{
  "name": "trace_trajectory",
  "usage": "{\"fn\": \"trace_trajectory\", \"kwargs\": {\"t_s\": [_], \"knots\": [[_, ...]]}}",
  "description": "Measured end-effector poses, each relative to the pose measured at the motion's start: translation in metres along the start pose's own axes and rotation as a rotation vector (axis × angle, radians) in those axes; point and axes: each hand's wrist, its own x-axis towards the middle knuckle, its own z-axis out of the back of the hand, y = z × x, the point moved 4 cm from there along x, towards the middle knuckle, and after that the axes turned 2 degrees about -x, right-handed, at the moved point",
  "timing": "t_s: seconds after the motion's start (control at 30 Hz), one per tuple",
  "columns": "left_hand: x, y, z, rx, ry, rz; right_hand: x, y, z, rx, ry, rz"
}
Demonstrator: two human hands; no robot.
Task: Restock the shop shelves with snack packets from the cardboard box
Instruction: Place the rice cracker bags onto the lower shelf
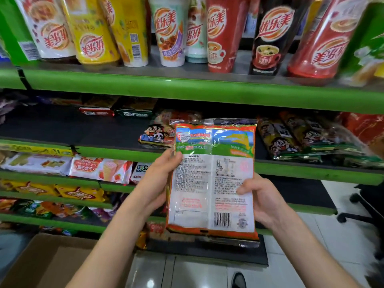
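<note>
Orange-edged and glossy, the snack packet (pixel 212 179) is being held upright with its printed back facing the camera, in front of the green shelves (pixel 145 86); the left hand (pixel 158 181) is gripping its left edge with the fingers wrapped behind and the thumb on the front, while the right hand (pixel 264 200) is clamping the lower right edge the same way; both sets of fingers are closed on the packet, not apart. The step in hand appears to be carrying one packet from box to shelf; the middle shelf (pixel 62 132) is showing a dark bare stretch on its left, and matching cartoon-face packets (pixel 158 134) are lying just behind the held one, so that row is probably the destination. The next move is likely calling for turning the packet face-out and laying it beside or on its fellows without knocking them. The cardboard box (pixel 52 262) is sitting open at lower left on the floor; its inside is mostly out of view, so I cannot tell what remains in it. The top shelf is carrying tall drink cups (pixel 170 32); lower shelves are holding wafer packs (pixel 99 169).
</note>
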Motion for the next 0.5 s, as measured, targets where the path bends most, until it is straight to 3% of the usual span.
{"fn": "trace_trajectory", "kwargs": {"t_s": [0.5], "knots": [[0.006,-0.005,0.011,-0.038,-0.033,-0.053,0.003,0.006,0.009,-0.035,-0.11,0.064]]}}
